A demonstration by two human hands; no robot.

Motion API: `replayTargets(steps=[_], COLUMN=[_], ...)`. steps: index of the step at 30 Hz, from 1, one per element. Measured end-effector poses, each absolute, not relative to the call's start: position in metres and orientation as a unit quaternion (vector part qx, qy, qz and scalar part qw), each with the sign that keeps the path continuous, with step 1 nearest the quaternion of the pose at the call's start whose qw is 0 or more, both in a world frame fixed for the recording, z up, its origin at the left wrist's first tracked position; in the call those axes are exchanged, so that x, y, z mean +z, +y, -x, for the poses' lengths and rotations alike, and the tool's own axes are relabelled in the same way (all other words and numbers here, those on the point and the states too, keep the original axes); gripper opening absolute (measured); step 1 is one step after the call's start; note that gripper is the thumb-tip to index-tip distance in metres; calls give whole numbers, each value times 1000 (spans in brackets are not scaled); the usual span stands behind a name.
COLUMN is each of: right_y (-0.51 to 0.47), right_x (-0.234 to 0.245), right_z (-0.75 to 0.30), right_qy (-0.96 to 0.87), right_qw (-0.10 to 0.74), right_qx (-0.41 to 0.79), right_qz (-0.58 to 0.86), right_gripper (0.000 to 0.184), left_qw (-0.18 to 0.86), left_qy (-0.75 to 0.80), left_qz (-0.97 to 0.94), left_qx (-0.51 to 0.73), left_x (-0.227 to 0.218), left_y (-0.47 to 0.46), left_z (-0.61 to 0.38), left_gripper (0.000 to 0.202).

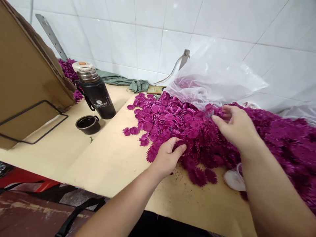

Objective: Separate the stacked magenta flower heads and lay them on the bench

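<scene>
A large heap of magenta artificial flower heads (pixel 170 113), flat discs with jagged petals, spreads over the tabletop. At the heap's front edge, my left hand (pixel 169 154) is closed, with thumb and fingers around magenta flower heads (pixel 181 144). My right hand (pixel 234 126) hovers over the heap's middle, its thumb apart from its half-curled fingers. Just beyond that thumb are a small translucent patch and a magenta flower head (pixel 209 107); whether the fingers touch either is unclear. A clear plastic bag (pixel 219 72) lies open behind the heap, against the wall.
A black flask (pixel 98 98) with a white lid stands at left, beside a black cup (pixel 87 124). Cardboard (pixel 27 65) and a black wire frame (pixel 49 129) occupy the far left. Green cloth (pixel 116 78) lies along the white tiled wall. A white round object (pixel 234 179) rests near my right forearm.
</scene>
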State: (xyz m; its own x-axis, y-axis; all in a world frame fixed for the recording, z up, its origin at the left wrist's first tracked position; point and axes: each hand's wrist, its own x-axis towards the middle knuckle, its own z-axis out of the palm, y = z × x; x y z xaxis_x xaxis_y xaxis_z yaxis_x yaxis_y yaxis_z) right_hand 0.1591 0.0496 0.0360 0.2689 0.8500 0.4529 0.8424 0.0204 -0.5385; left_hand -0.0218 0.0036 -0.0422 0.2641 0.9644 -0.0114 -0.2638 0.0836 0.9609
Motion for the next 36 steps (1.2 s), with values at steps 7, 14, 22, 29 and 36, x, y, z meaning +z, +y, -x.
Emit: replayTargets(steps=[7, 14, 22, 29, 36], right_y=[-2, 3, 3, 16, -2], right_x=[16, 6, 0, 9, 9], right_z=[-111, -102, -103, -114, -113], right_qy=[-742, -738, -729, -637, -730], right_qw=[294, 315, 323, 420, 345], right_qx=[202, 266, 109, 63, 169], right_qz=[568, 534, 593, 643, 565], right_gripper=[27, 10, 20, 19, 12], left_qw=[649, 642, 632, 602, 612], left_qy=[377, 386, 362, 404, 386], left_qz=[-433, -411, -494, -475, -474], left_qx=[499, 520, 474, 498, 502], left_x=[-46, -47, -38, -44, -44], left_y=[9, 7, 5, 6, 7], left_z=[20, 21, 21, 22, 20], left_gripper=[42, 50, 13, 24, 37])
